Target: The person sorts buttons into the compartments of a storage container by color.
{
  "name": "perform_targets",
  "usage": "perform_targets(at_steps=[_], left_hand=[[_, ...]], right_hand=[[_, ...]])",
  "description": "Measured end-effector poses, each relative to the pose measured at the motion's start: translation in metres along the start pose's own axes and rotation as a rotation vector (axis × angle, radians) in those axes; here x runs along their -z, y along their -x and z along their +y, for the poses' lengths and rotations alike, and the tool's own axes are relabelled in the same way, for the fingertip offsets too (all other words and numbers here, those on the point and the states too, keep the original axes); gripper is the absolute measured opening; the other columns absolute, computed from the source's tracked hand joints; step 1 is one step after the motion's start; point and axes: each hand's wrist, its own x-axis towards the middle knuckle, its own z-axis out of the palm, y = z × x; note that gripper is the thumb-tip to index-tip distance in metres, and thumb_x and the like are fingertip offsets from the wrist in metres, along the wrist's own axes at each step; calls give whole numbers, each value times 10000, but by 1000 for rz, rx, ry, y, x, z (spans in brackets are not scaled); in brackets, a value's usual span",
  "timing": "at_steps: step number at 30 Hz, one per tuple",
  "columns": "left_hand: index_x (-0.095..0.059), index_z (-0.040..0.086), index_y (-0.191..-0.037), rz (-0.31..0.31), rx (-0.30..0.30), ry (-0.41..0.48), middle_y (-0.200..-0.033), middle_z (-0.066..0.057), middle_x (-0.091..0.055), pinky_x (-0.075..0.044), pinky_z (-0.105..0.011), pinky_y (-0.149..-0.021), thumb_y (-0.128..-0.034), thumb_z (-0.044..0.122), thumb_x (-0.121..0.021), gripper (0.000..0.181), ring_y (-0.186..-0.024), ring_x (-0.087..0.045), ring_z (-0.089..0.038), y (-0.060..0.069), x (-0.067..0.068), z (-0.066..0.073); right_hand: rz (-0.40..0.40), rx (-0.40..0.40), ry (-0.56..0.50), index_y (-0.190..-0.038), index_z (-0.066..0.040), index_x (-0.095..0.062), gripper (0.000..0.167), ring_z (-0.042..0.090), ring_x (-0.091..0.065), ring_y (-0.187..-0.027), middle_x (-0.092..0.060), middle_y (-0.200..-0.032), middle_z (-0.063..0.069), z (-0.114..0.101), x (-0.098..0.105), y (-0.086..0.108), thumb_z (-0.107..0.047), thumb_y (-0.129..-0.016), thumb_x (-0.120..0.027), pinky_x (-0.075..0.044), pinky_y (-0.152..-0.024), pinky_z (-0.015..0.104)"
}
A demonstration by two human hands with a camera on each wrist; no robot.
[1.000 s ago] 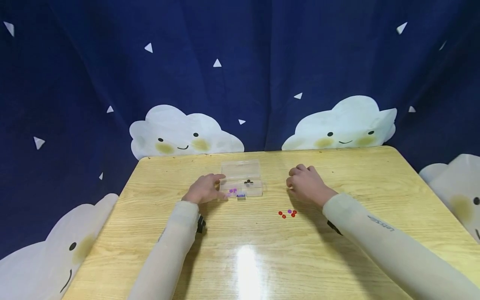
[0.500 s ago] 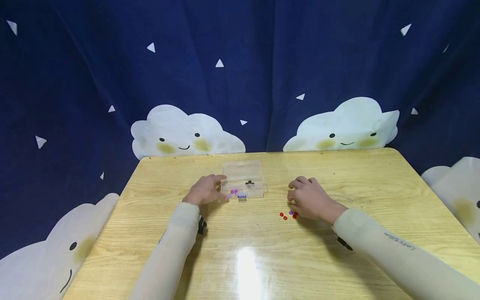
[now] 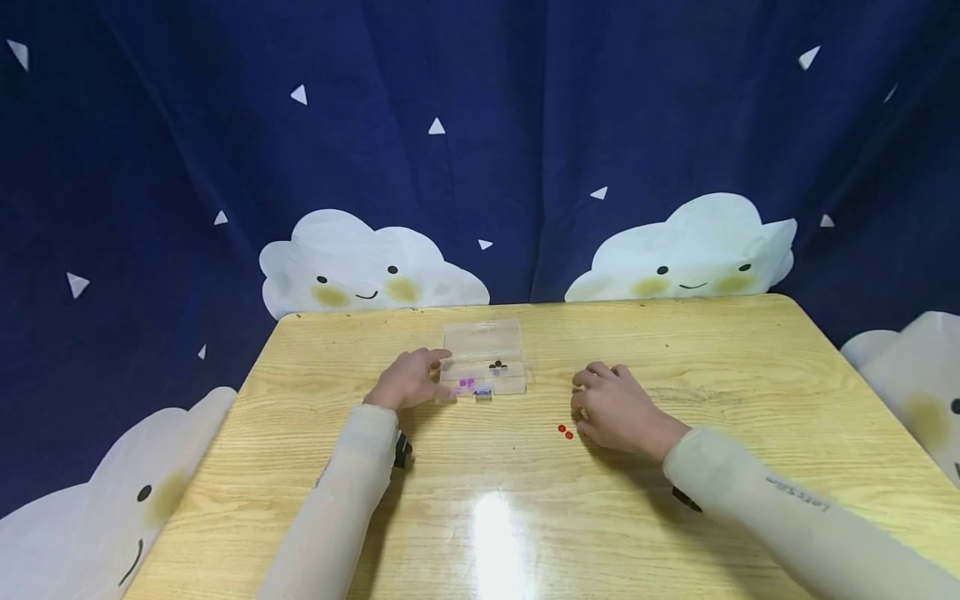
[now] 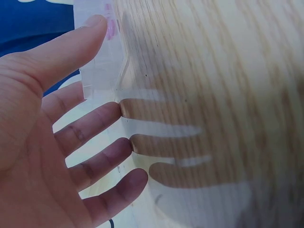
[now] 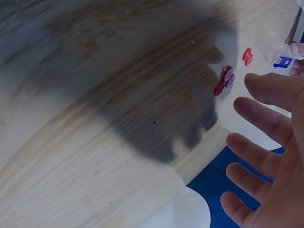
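At the left end of the hinged clear box [image 3: 480, 340], my left hand [image 3: 405, 381] [image 4: 52, 137] grips with thumb and index finger at its edges. Purple pieces [image 3: 467, 382] and dark pieces [image 3: 498, 365] lie inside it. My right hand [image 3: 618, 410] [image 5: 273, 133] hangs over the table with relaxed, parted fingers and holds nothing. Two red pieces [image 3: 565, 432] show beside it in the head view. In the right wrist view, clustered red pieces [image 5: 223, 81], a purple piece [image 5: 230, 80] and a separate red piece [image 5: 247, 56] lie beyond its fingers.
The wooden table [image 3: 420, 508] ends at a dark blue curtain [image 3: 480, 150] with white clouds. A small clear and blue part [image 3: 483, 393] is at the box's front edge. The box lid stands open towards the curtain.
My right hand has come nearer the table's front and now covers the purple piece and some red ones in the head view. My left hand and the box have stayed in place.
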Motion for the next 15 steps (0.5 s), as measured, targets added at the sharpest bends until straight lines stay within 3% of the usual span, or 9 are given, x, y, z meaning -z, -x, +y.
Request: perform_targets(at_steps=[8, 15], left_hand=[[-427, 246, -1508, -1, 11, -1, -1440, -106, -567, -412, -605, -1102, -803, 401, -807, 815, -1367, -483, -376, -1, 1, 1], [-428, 251, -1507, 4, 14, 1, -1438, -105, -569, -408, -606, -1105, -801, 403, -809, 817, -1372, -473, -386, 1, -1, 0]], right_hand=[[-2, -9, 12, -668, -253, -687, 137, 288, -565, -1051, -682, -1060, 41, 0, -5, 1, -199, -731, -795, -472, -800, 522], [-22, -22, -8, -617, -266, -646, 201, 281, -564, -1070, -686, -1078, 37, -4, -7, 2, -214, -783, -745, -465, -819, 525]])
